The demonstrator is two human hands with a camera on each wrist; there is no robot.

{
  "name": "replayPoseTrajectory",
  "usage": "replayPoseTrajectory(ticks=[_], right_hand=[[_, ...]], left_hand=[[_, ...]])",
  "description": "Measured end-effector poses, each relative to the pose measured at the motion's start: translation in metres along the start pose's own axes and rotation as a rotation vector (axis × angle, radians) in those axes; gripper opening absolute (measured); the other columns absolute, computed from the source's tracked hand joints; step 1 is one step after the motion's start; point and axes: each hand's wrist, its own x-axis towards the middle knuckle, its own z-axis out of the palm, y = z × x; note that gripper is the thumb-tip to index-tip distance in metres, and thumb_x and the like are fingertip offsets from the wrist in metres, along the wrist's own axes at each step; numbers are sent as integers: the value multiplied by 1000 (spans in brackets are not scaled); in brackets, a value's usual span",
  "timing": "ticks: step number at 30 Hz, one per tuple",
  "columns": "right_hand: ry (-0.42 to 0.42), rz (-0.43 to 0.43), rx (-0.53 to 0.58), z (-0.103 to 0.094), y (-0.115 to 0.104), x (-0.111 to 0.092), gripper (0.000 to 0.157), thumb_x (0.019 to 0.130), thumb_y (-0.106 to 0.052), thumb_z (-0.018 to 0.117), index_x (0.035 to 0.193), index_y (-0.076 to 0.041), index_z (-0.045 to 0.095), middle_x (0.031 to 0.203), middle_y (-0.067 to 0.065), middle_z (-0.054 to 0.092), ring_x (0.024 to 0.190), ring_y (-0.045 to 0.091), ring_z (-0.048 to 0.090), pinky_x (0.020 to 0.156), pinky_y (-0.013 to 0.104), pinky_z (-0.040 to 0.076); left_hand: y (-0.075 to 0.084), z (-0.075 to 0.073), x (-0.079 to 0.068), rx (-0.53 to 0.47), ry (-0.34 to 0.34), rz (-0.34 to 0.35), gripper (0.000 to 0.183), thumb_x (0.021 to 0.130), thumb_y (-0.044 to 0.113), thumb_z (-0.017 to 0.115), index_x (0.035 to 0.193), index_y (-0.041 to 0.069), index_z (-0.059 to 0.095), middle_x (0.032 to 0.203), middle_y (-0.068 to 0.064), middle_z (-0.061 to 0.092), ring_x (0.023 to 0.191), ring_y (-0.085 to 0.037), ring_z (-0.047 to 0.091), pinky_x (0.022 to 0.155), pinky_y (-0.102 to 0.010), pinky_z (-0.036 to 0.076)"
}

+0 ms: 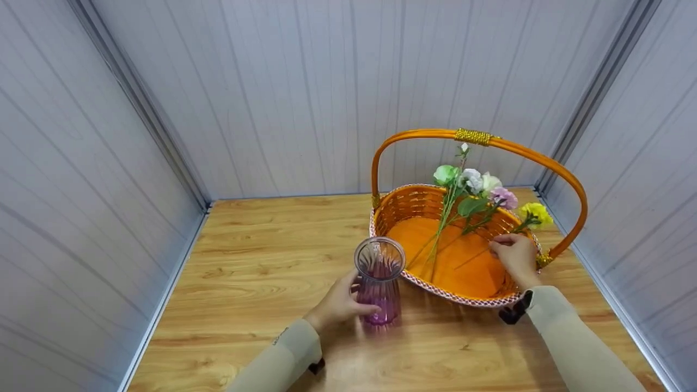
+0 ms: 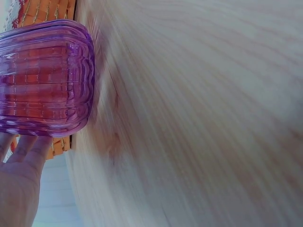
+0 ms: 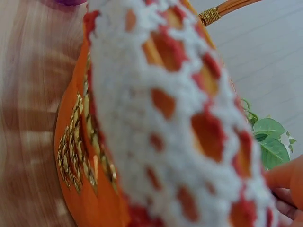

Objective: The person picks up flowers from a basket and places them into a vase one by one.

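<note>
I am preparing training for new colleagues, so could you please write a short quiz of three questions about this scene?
1. True or false: the purple vase is beside the basket, not in it.
2. Choose: which hand holds the vase? A) right B) left C) neither
3. Fill in: the flower farthest right in the head view is ____ in colour.

Key: 1. True. 2. B, the left hand. 3. Yellow.

My right hand shows partly at the right edge, by blurred white-and-red lace along the orange basket. Gold braid decorates its side; its handle rises top right. Green leaves stand above my fingers, against a pale wall. Left lies the wooden table.
</note>
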Motion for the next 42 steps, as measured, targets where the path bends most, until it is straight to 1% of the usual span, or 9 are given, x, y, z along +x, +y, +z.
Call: replayPoseTrajectory(ticks=[4, 8, 13, 19, 22, 25, 33, 37, 42], right_hand=[[18, 3, 74, 1, -2, -2, 25, 99, 2, 73, 120, 14, 68, 84, -3, 72, 69, 3, 73, 70, 21, 67], [30, 18, 147, 2, -7, -3, 24, 98, 6, 73, 118, 9, 60, 90, 0, 66, 70, 4, 71, 72, 23, 68], [-3, 72, 280, 3, -14, -3, 39, 99, 7, 71, 128, 1, 46, 97, 2, 64, 73, 7, 73, 74, 26, 69], [-76, 94, 434, 2, -24, -6, 59, 101, 6, 70, 148, 5, 34, 90, -3, 70, 73, 10, 76, 74, 26, 69], [-114, 109, 457, 2, -26, -8, 53, 103, 4, 68, 147, 7, 39, 88, -6, 72, 75, 9, 76, 74, 24, 69], [-140, 122, 477, 1, -29, -10, 40, 105, 2, 66, 140, 7, 46, 86, -8, 74, 76, 8, 76, 74, 23, 68], [-165, 166, 598, 1, -35, -13, 8, 107, -1, 64, 113, -5, 61, 83, -2, 76, 76, 12, 75, 73, 27, 69], [-197, 175, 649, 3, -38, -15, 6, 107, -1, 64, 107, -8, 63, 84, 0, 77, 76, 13, 76, 72, 28, 69], [-231, 141, 624, 8, -43, -19, 7, 107, 0, 63, 106, -6, 66, 82, 0, 77, 75, 13, 75, 71, 27, 69]], left_hand=[[0, 0, 0, -14, -1, -10, 95, 78, 19, 98, 160, 27, 50, 154, -9, 60, 144, -37, 57, 122, -59, 50], [-1, 0, 1, -20, -2, -2, 96, 78, 18, 98, 160, 29, 49, 154, -6, 60, 143, -34, 58, 122, -56, 51], [0, -1, 1, -11, -4, 19, 99, 78, 17, 98, 162, 30, 47, 155, -5, 59, 143, -33, 58, 121, -55, 52], [-1, -1, 1, -7, -9, 31, 100, 79, 18, 98, 164, 28, 45, 155, -7, 58, 142, -34, 58, 120, -57, 52], [-2, -1, 2, 3, -9, 35, 103, 78, 20, 99, 165, 30, 43, 157, -5, 58, 143, -32, 58, 122, -57, 51], [-2, -1, 2, -3, -10, 35, 105, 77, 20, 99, 165, 30, 43, 158, -4, 57, 143, -31, 57, 122, -56, 50], [-1, 0, 1, 3, -4, 20, 100, 78, 19, 98, 162, 32, 46, 157, -3, 58, 143, -32, 57, 121, -55, 52], [0, 0, 0, 10, -4, 12, 97, 79, 19, 98, 161, 30, 47, 157, -4, 58, 144, -33, 57, 122, -56, 51], [0, 0, 0, 10, 1, -6, 94, 80, 19, 98, 160, 28, 49, 155, -6, 59, 144, -34, 57, 123, -56, 49]])
